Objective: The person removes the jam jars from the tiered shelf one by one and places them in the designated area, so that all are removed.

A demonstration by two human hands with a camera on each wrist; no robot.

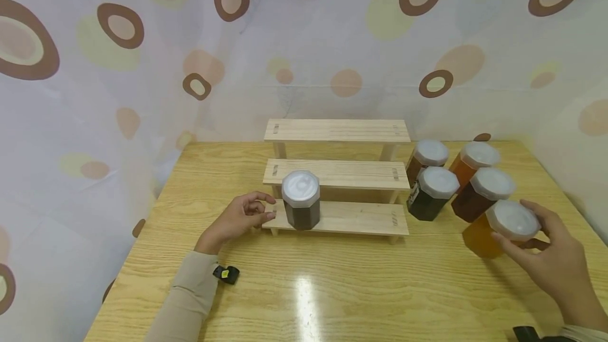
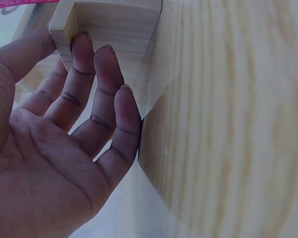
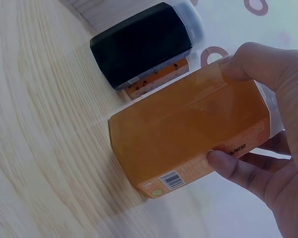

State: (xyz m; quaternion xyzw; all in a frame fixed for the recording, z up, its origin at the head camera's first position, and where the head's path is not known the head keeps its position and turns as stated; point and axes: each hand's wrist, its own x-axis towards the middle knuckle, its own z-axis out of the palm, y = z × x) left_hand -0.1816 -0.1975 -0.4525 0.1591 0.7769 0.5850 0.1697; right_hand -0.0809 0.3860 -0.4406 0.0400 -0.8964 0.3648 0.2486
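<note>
In the head view my right hand point(image 1: 560, 257) grips an orange-filled jar point(image 1: 484, 236) near its white lid, thumb on one side and fingers on the other. The jar leans slightly, its base close over the table; the right wrist view shows a barcode label point(image 3: 171, 179) on its side. My left hand point(image 1: 239, 218) is at the left end of the three-tier wooden shelf point(image 1: 361, 218), thumb and fingertips on either side of the lowest board's end point(image 2: 63, 29). A dark jar point(image 1: 303, 212) with a white lid stands upright on that lowest tier, just right of this hand.
Several lidded jars stand grouped right of the shelf: a dark green one point(image 1: 427, 202), a dark red one point(image 1: 467, 202), an orange one point(image 1: 463, 170) and a brownish one point(image 1: 415, 168). A patterned cloth point(image 1: 313, 41) hangs behind the wooden table point(image 1: 370, 289).
</note>
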